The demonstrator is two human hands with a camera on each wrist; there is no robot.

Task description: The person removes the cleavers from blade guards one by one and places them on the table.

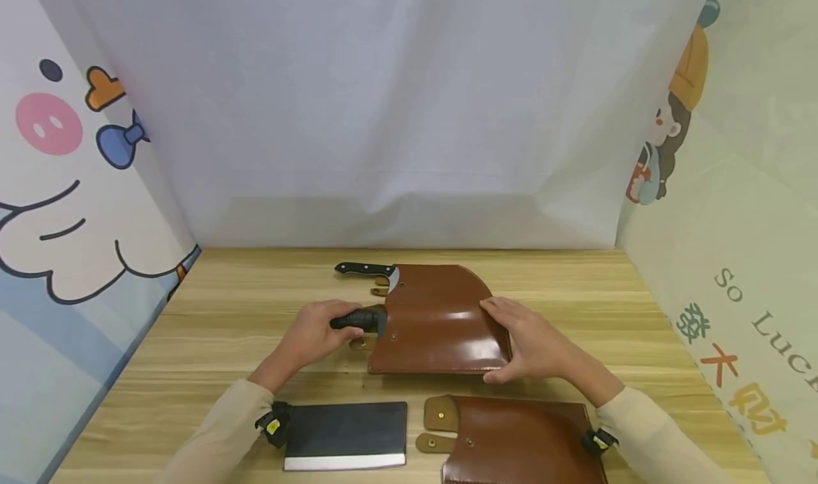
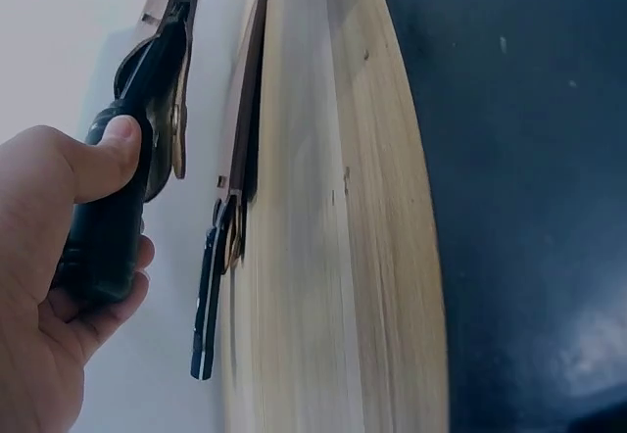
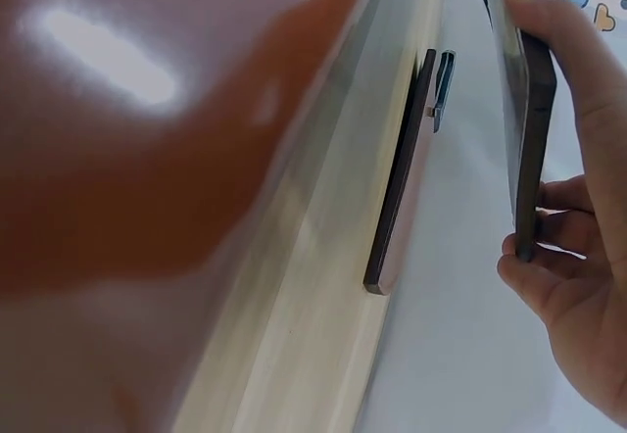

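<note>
A: What surrounds the work?
B: A pale, creased cloth backdrop (image 1: 396, 101) at the back, with a left wall (image 1: 38, 207) bearing cartoon shapes and a right wall (image 1: 722, 186) showing a cartoon figure and lettering.
A: And underneath?
B: A light wood-grain table (image 1: 211, 314).
A: Biggest pieces on or above it?
B: Three glossy brown sheaths. The held sheath (image 1: 441, 342) is raised off the table at the middle, between the two hands. Behind it, partly covered by it in the head view, the rear sheath (image 1: 441, 279) lies on the table. The front sheath (image 1: 517, 434) lies near the front right, cut by the picture's bottom edge.
A: Anything beside that last one?
B: A dark cleaver blade (image 1: 345, 431), flat on the wood to its left, with a bright edge towards the person.
A: How are the hands?
B: The left hand (image 1: 319, 331) is closed round the black handle (image 1: 358, 319) at the held sheath's mouth. The right hand (image 1: 533, 342) grips that sheath's opposite end, fingers bent about it.
A: Smaller things?
B: A slim riveted handle (image 1: 364, 268) juts left from the rear sheath; a sliver of metal shows at its mouth. Two snap straps (image 1: 441, 414) stick out from the front sheath.
A: Smallest?
B: A metal snap (image 1: 432, 443) on the lower strap.
</note>
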